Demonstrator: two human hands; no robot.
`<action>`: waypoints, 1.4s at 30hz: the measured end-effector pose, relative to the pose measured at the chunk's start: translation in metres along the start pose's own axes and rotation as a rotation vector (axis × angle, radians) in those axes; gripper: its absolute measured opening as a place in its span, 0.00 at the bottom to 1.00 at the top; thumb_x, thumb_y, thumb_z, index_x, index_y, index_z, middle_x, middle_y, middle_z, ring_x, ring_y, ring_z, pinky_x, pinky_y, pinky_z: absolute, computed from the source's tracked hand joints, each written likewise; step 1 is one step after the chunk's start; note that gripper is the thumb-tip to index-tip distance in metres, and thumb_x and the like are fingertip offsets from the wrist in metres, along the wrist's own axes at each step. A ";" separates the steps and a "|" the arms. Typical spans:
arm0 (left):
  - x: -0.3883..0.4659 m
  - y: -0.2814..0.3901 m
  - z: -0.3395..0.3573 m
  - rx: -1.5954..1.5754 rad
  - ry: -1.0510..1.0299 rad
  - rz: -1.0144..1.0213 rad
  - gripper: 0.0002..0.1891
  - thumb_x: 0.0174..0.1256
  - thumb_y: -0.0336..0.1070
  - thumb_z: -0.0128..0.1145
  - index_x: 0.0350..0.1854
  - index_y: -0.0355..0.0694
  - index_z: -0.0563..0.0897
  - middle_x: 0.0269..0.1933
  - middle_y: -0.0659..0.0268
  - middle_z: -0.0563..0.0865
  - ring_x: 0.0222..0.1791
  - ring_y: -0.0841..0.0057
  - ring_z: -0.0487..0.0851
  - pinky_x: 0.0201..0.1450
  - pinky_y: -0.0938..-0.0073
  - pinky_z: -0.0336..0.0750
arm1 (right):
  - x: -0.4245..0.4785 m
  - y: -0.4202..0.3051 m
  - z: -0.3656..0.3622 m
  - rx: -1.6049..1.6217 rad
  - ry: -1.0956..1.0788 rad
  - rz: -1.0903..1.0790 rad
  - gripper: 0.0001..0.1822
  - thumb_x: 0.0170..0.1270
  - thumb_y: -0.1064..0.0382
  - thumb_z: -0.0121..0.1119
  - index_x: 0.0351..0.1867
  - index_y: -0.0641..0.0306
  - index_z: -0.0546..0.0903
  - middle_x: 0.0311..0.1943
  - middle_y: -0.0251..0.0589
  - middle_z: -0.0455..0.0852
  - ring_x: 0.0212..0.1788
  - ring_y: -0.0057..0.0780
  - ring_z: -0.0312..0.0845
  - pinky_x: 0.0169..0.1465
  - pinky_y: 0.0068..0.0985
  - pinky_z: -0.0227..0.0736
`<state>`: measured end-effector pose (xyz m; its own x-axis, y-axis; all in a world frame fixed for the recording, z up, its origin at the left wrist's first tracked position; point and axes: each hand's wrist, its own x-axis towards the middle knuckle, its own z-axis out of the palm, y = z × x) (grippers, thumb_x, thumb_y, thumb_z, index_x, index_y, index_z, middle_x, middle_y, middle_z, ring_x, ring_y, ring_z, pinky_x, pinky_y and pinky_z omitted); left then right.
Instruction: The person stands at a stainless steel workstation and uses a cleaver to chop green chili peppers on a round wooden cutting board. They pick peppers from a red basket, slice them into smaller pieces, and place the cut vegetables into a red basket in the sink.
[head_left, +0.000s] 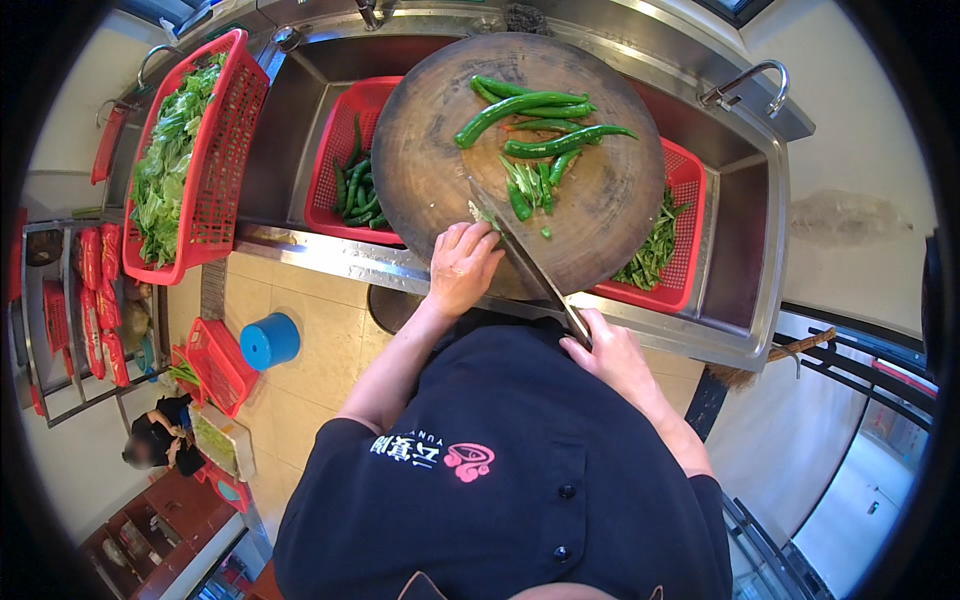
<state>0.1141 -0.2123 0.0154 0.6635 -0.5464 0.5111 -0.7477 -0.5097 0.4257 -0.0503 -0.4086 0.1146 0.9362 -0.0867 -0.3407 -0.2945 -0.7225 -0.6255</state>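
Note:
A large round wooden chopping board (420, 150) lies across a steel sink. My right hand (615, 352) is closed on the handle of a kitchen knife (536, 271), its blade slanting over the board's near part. Against the blade, my left hand (463, 262) presses its fingertips on a piece of green chili pepper (481, 216) with pale seeds. Several whole green chili peppers (517, 112) rest on the far part of the board. Between them and the knife is a small pile of cut chili pieces (529, 184), with a small bit (546, 233) apart from it.
Red plastic baskets stand in the sink, one with green chilies (358, 191) at left, one with cut green leaves (652, 247) at right. A red basket of leafy greens (176, 157) sits farther left. On the floor stands a blue stool (270, 342); another person (169, 435) is beyond it.

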 end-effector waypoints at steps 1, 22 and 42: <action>0.000 -0.001 0.000 0.005 -0.006 0.008 0.16 0.51 0.33 0.69 0.43 0.42 0.83 0.46 0.65 0.82 0.48 0.65 0.80 0.50 0.63 0.74 | -0.001 0.000 -0.003 0.015 -0.013 0.005 0.23 0.63 0.53 0.67 0.52 0.64 0.75 0.36 0.58 0.86 0.41 0.60 0.83 0.44 0.46 0.78; -0.012 -0.012 0.006 -0.080 0.038 0.050 0.11 0.52 0.30 0.67 0.38 0.39 0.82 0.46 0.61 0.82 0.47 0.62 0.81 0.47 0.65 0.76 | -0.022 0.008 -0.031 -0.268 -0.082 -0.148 0.22 0.64 0.54 0.65 0.51 0.64 0.74 0.31 0.54 0.87 0.34 0.55 0.85 0.38 0.45 0.79; -0.009 -0.013 0.007 -0.101 0.020 0.059 0.13 0.49 0.28 0.69 0.39 0.40 0.84 0.44 0.62 0.83 0.46 0.61 0.82 0.48 0.63 0.77 | -0.002 0.010 -0.023 -0.225 -0.146 -0.037 0.20 0.65 0.56 0.64 0.51 0.63 0.73 0.31 0.57 0.87 0.37 0.60 0.83 0.41 0.49 0.77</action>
<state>0.1180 -0.2057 0.0000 0.6184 -0.5595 0.5518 -0.7850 -0.4072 0.4669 -0.0508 -0.4320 0.1251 0.9032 0.0307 -0.4282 -0.1951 -0.8592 -0.4731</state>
